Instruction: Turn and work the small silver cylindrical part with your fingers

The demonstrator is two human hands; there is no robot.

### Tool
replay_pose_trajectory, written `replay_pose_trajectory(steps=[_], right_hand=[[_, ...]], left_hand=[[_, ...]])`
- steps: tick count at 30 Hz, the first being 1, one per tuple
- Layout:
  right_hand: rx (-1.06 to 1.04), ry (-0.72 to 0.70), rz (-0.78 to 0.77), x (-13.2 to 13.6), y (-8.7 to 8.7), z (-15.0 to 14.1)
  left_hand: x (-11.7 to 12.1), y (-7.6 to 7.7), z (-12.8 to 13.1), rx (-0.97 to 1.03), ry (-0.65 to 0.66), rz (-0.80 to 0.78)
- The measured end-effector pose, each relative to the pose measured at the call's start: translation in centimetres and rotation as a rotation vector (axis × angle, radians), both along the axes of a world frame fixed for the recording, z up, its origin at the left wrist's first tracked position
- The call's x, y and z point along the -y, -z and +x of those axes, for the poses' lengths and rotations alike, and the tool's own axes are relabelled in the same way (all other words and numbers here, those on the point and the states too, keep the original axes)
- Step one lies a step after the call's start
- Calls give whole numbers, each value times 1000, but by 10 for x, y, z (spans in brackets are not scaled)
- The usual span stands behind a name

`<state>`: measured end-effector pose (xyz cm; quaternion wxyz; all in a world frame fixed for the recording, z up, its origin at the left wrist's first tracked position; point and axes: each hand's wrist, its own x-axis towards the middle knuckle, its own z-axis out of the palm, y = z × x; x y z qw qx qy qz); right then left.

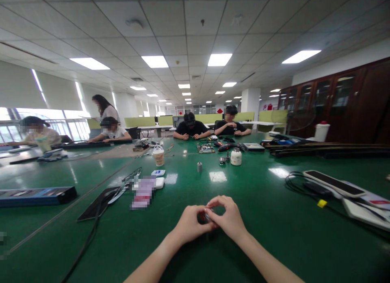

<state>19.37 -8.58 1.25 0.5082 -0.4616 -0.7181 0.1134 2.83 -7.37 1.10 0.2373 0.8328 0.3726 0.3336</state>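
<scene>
Above the green table (pixel 262 242), my left hand (pixel 192 223) and my right hand (pixel 228 218) meet at the fingertips. Between them they pinch a small metallic piece (pixel 207 216), mostly covered by the fingers, so its kind cannot be made out. Thumbs and forefingers of both hands curl around it. Straight ahead of my hands, a small silver metal cylinder (pixel 199 166) stands upright on the table. Farther off, some small dark metal parts (pixel 224 159) sit beside a white jar (pixel 236 157).
A lidded cup (pixel 158 156) and a circuit board (pixel 206 148) stand farther back. Left lie a black tablet-like panel (pixel 99 202) with a cable and a pink packet (pixel 144 192). Right are a long white-framed device (pixel 334 183) and cables. Several people sit across the table.
</scene>
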Motion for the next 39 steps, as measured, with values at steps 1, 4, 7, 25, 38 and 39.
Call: replay_pose_trajectory(steps=[1, 4, 7, 25, 38, 39], right_hand=[[1, -4, -1, 0, 0, 0], [-10, -7, -7, 0, 0, 0], [-42, -1, -11, 0, 0, -2], [-300, 34, -31, -23, 6, 23], [16, -87, -325, -45, 36, 51], [26, -88, -329, -45, 37, 52]], left_hand=[[0, 0, 0, -1, -1, 2], [0, 0, 0, 2, 6, 4], [1, 0, 0, 2, 15, -2], [3, -7, -5, -79, 63, -49], [2, -7, -6, -75, 82, -49], [3, -6, -6, -72, 82, -46]])
